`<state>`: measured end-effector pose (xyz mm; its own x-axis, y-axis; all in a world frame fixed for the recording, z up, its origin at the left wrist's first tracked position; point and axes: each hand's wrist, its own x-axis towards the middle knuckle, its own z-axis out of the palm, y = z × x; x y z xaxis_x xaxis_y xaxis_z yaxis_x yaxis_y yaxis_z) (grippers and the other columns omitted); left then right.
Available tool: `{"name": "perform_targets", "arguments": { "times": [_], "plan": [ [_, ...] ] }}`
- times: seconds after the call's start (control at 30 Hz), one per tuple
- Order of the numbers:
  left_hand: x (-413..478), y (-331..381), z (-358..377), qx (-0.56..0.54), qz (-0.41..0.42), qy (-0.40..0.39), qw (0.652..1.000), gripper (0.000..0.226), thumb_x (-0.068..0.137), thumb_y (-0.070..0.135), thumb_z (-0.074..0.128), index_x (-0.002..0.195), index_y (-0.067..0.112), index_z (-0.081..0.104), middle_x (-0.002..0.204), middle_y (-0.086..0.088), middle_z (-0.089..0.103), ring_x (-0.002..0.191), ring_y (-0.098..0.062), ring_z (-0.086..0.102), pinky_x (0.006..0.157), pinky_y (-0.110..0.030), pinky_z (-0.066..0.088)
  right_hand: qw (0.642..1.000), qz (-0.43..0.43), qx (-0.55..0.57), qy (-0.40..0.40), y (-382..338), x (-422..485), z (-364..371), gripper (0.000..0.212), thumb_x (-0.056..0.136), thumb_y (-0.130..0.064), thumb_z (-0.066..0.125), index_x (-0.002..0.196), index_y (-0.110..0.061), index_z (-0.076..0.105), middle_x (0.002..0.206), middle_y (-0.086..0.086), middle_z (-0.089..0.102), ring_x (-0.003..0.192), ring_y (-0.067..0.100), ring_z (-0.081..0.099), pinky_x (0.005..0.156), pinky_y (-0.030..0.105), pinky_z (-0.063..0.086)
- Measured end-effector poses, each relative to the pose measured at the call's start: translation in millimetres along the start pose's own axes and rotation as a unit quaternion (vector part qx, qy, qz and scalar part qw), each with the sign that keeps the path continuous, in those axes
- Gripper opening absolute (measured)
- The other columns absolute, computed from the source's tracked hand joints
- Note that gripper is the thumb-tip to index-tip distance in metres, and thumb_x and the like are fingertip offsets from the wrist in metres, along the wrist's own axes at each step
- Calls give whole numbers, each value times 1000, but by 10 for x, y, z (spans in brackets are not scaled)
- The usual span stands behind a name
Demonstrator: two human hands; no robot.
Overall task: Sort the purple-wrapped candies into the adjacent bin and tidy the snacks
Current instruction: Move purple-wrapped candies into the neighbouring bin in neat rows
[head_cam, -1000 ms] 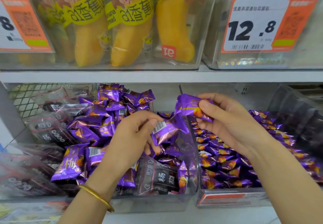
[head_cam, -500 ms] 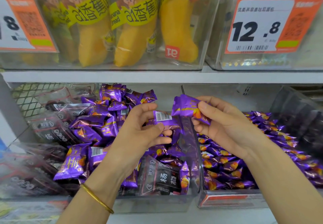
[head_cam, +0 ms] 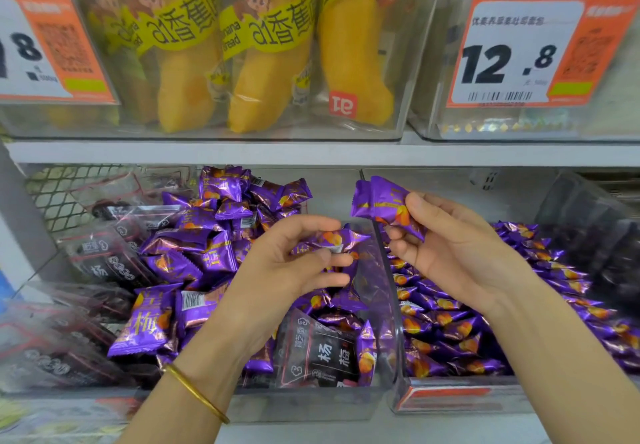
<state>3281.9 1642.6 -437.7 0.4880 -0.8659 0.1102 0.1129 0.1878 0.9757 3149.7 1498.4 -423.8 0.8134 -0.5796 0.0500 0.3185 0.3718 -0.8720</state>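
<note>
**A purple candy in each hand, over the wall between the bins**

At far left, dark translucent snack packets (head_cam: 104, 263) lie stacked against a heap of shiny purple-wrapped candies (head_cam: 194, 246) in the left clear plastic bin (head_cam: 304, 405). A dark packet with white characters (head_cam: 325, 353) stands near its front wall. The left hand (head_cam: 287, 270), with a thin gold bangle (head_cam: 194, 391) on its wrist, hovers over this bin, thumb and fingertips pinching one small purple candy (head_cam: 341, 241) whose end pokes out to the right, near the clear dividing wall (head_cam: 384, 270). Just right of that wall, the right hand (head_cam: 457, 256) grips a second purple candy (head_cam: 384, 203) between thumb and curled fingers. Most of the wrapper juts up and left from the fingertips, above the right clear bin (head_cam: 460, 398), which is packed with matching purple candies (head_cam: 450, 333)
</note>
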Motion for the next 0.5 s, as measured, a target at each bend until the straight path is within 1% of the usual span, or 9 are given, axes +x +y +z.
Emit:
{"name": "perform_targets", "arguments": {
  "times": [0.03, 0.1, 0.13, 0.17, 0.2, 0.27, 0.37, 0.43, 0.5],
  "plan": [
    [0, -3, 8, -7, -3, -3, 1000, 17, 86, 6, 55, 100, 7, 64, 108, -16, 62, 87, -26, 70, 67, -25, 57, 1000, -2, -1, -8, 0, 3, -9, 43, 43, -30, 91, 77, -10, 73, 70, 7, 65, 60, 14, 61, 53, 23, 53],
    [1, -13, 15, 21, 6, -3, 1000, 23, 81, 21, 56, 97, 7, 63, 107, -13, 65, 89, -26, 70, 73, -28, 57, 1000, -1, -9, -24, 0, 2, -18, 44, 42, -32, 92, 76, -10, 73, 70, 6, 65, 61, 13, 61, 55, 22, 53],
    [3, -15, 18, 48, 21, 0, 999, 19, 84, 20, 55, 97, 8, 62, 106, -8, 65, 88, -25, 70, 74, -28, 58, 999, 2, -13, -35, 0, -1, -23, 41, 44, -31, 91, 75, -11, 74, 70, 6, 66, 61, 13, 61, 55, 22, 53],
    [1, -1, 33, 71, 34, 0, 997, 13, 89, 12, 53, 100, 11, 60, 106, -4, 63, 88, -23, 70, 75, -29, 58, 999, 5, -17, -48, -5, -13, -17, 38, 47, -30, 89, 76, -11, 74, 72, 6, 67, 62, 12, 62, 56, 22, 53],
    [-5, -1, 35, 101, 49, -1, 994, 18, 90, 3, 52, 104, 14, 57, 108, 0, 61, 86, -21, 70, 76, -29, 58, 998, 8, -23, -60, -5, -25, -10, 35, 50, -28, 86, 79, -11, 74, 74, 6, 68, 63, 12, 63, 57, 22, 53],
    [-4, -2, 40, 142, 65, 2, 988, 36, 88, -6, 54, 113, 20, 49, 116, 4, 55, 77, -17, 69, 78, -31, 57, 996, 14, -40, -77, -4, -33, -14, 44, 51, -28, 86, 90, -10, 74, 81, 7, 71, 67, 13, 65, 60, 23, 55],
    [-5, 23, 55, 141, 85, 19, 986, 51, 83, -12, 57, 113, 28, 45, 109, 2, 56, 72, -14, 68, 77, -34, 58, 992, 25, -91, -87, -37, -55, -34, 57, 43, -31, 91, 94, -14, 73, 88, 7, 71, 73, 16, 67, 69, 28, 57],
    [-2, 30, 63, 126, 94, 25, 987, 54, 81, -14, 59, 110, 29, 46, 103, 1, 59, 77, -16, 69, 77, -36, 58, 987, 27, -119, -103, -76, -79, -39, 55, 42, -33, 92, 92, -18, 73, 87, 5, 70, 69, 15, 65, 65, 27, 56],
    [7, 17, 70, 114, 101, 30, 988, 52, 80, -14, 60, 110, 27, 48, 102, -1, 64, 83, -20, 69, 76, -35, 58, 982, 23, -150, -114, -103, -104, -44, 54, 42, -36, 92, 90, -21, 72, 84, 3, 68, 64, 13, 62, 57, 23, 52]
  ]
}}
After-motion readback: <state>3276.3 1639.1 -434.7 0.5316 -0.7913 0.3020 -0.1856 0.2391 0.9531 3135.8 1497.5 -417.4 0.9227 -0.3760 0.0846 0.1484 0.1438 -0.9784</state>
